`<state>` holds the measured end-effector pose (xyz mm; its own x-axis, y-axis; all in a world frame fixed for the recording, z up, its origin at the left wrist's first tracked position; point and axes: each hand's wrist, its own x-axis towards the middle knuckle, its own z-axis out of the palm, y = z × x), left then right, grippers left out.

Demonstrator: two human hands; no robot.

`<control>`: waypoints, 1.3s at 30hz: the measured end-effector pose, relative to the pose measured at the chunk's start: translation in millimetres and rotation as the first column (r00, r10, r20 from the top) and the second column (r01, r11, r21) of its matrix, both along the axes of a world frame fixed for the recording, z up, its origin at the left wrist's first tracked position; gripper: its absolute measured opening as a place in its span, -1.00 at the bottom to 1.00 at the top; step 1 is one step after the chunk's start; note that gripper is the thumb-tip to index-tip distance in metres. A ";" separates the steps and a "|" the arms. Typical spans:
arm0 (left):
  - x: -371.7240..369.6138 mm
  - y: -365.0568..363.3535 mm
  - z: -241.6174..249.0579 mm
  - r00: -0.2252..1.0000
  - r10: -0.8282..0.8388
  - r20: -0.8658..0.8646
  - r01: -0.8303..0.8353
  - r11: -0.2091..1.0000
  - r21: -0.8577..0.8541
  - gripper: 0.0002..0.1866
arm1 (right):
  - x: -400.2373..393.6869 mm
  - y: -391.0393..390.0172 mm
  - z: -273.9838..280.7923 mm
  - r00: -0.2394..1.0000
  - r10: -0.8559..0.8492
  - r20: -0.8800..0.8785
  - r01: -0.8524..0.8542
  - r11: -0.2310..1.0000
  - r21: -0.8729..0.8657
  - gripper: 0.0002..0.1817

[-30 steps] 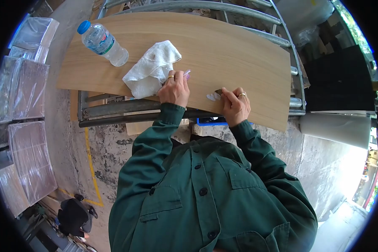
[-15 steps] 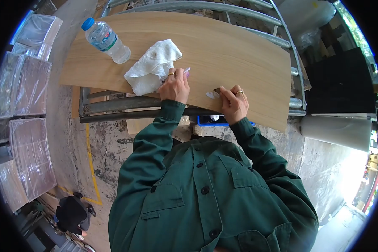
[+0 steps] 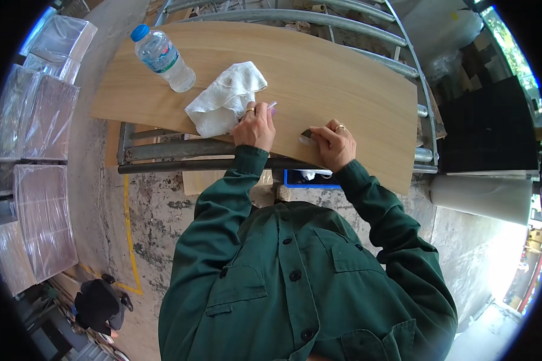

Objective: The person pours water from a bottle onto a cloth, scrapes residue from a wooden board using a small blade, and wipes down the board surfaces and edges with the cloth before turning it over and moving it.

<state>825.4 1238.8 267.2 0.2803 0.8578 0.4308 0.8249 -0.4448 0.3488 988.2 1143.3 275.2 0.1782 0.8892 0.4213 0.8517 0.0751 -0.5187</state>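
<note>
My left hand (image 3: 255, 126) is closed at the edge of a white cloth (image 3: 223, 99) on the wood-grain board (image 3: 343, 78). A small white and purple item (image 3: 272, 108) pokes out past its fingers; I cannot make out its kind. My right hand (image 3: 336, 144) pinches a small dark scraper blade (image 3: 307, 133), held low over the board near its front edge. A whitish patch (image 3: 308, 141) shows on the board beside the blade, partly covered by it. To the left of the cloth, a water bottle with a blue cap (image 3: 165, 60) lies or stands on the board.
A metal tube frame (image 3: 180, 150) supports the board. Beneath it sits a blue crate (image 3: 313, 183). Plastic-wrapped stacks (image 3: 45, 210) line the left side, and a person in dark clothes (image 3: 96, 304) is at lower left. A large white roll (image 3: 482, 195) lies at right.
The whole view has shifted slightly. The right hand's blade has turned a little and now covers more of the whitish patch. My left hand stays by the cloth.
</note>
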 end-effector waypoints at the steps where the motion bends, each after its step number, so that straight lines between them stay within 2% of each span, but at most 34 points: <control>1: -0.5 0.5 0.1 1.000 -0.004 0.002 0.004 1.000 0.002 -0.88 | 2.8 3.7 -0.5 1.000 -0.014 -0.005 0.014 1.000 0.009 -0.90; 4: -0.5 1.0 -0.3 1.000 -0.010 0.024 0.010 1.000 -0.006 -0.88 | 7.6 6.9 -1.3 0.999 -0.044 -0.015 0.043 0.999 -0.019 -0.91; 7: -0.2 -0.2 2.4 1.000 -0.001 0.005 0.001 1.000 -0.004 -0.88 | 7.6 0.3 -0.8 0.999 0.019 -0.029 -0.020 0.999 -0.027 -0.90; 10: -0.7 -0.8 3.1 1.000 -0.004 0.017 0.004 1.000 0.012 -0.88 | 17.4 10.3 -0.5 1.000 -0.017 0.010 0.018 1.000 -0.017 -0.90; 13: -0.8 0.2 1.7 1.000 0.002 0.000 -0.002 1.000 0.004 -0.88 | 10.0 -2.5 -3.0 0.999 0.041 -0.012 -0.041 0.999 -0.020 -0.89; 14: -0.8 3.8 1.9 1.000 0.006 -0.002 -0.006 1.000 0.019 -0.87 | 6.7 -6.5 -0.2 0.999 0.010 -0.038 -0.012 0.998 -0.054 -0.88; 17: -1.3 0.2 -1.6 1.000 -0.001 -0.017 0.001 0.999 0.033 -0.87 | 13.0 6.3 -2.0 0.999 -0.012 0.040 0.013 1.000 -0.027 -0.84; 22: -0.3 1.8 -1.9 1.000 0.013 -0.018 -0.013 0.999 0.035 -0.87 | 9.9 -10.2 -0.9 0.999 0.027 -0.032 -0.030 0.997 -0.074 -0.89; 25: -0.8 -0.1 0.3 1.000 0.017 -0.022 -0.016 1.000 0.008 -0.87 | 20.1 8.2 -2.2 0.997 0.012 0.077 -0.012 1.000 -0.003 -0.85; 30: -1.6 1.8 -0.2 0.999 0.022 -0.037 -0.021 0.999 0.031 -0.87 | 12.8 -11.8 -4.7 0.999 0.040 -0.027 -0.042 0.997 -0.067 -0.89; 33: -1.1 1.5 -0.2 0.999 0.022 -0.048 -0.021 0.999 0.028 -0.88 | 19.7 7.8 -7.1 0.997 0.026 0.078 -0.025 1.000 -0.007 -0.84; 37: -0.9 0.5 -0.6 0.999 0.025 -0.042 -0.024 0.999 0.031 -0.88 | 7.4 -9.6 -3.2 0.999 0.048 -0.006 -0.048 0.997 -0.061 -0.90; 39: -0.7 1.0 0.4 0.998 0.034 -0.047 -0.032 0.999 0.042 -0.87 | 11.5 -2.5 -0.8 0.996 0.078 0.033 -0.078 0.997 0.004 -0.89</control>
